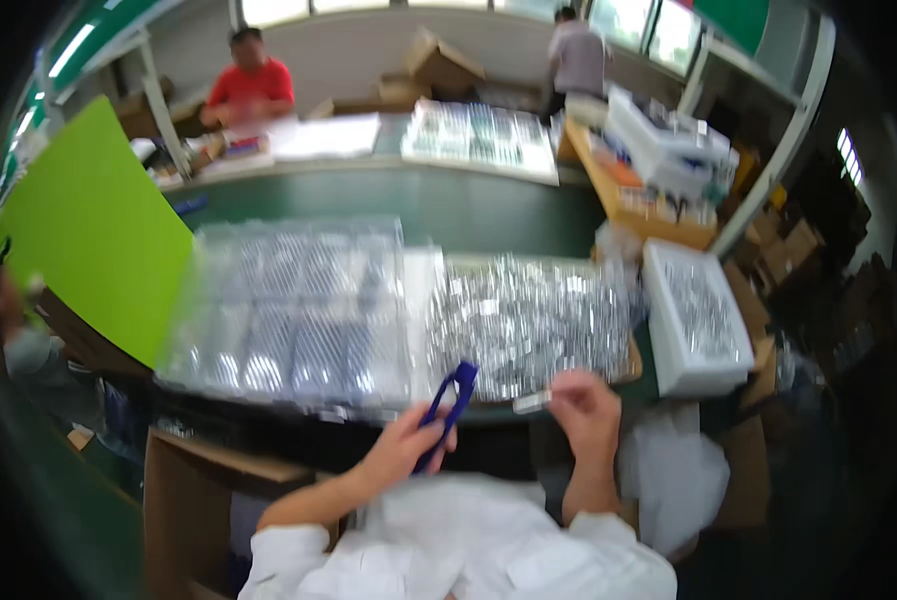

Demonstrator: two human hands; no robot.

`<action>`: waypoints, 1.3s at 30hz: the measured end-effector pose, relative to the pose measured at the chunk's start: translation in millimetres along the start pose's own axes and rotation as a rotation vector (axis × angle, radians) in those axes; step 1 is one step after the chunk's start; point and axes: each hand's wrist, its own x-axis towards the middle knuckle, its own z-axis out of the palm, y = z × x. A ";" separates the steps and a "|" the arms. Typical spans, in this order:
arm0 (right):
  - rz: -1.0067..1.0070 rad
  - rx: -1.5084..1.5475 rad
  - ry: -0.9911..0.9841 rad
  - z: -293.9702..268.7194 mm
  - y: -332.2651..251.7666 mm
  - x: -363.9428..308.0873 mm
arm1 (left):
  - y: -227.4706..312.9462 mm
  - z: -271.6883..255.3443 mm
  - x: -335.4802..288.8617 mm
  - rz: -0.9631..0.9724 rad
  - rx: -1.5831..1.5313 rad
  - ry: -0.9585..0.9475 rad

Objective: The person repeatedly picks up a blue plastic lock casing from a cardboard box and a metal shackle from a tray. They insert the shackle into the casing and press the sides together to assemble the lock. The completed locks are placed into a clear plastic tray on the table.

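Note:
My left hand (408,448) is closed around a dark blue, narrow plastic frame (458,392) with an oblong opening, held tilted near the front edge of the bench. Between the fingertips of my right hand (590,408) is a small flat silvery metal strip (531,402), pointing left toward the frame. Just beyond both hands lies a broad heap of shiny small metal pieces (528,320). To its left stands a clear plastic tray (298,315) with several compartments, and dark shapes show through some of them. Motion blur hides finer detail.
A white foam box (698,365) of metal pieces stands at right. A bright green panel (88,230) rises at left. Below the bench edge are a cardboard box (208,470) and a white plastic bag (678,470). Two people (253,90) are across the green bench (488,195).

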 end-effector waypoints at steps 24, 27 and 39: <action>-0.059 -0.612 -0.299 58.0 4.1 -8.2 | -56.5 20.9 27.3 -0.121 -0.071 -0.119; -0.092 -0.594 -0.292 59.8 10.7 -11.3 | -57.1 19.9 26.6 -0.136 -0.080 -0.113; -0.161 -0.541 -0.247 56.5 38.3 -17.1 | -63.0 16.9 30.9 -0.137 -0.013 -0.089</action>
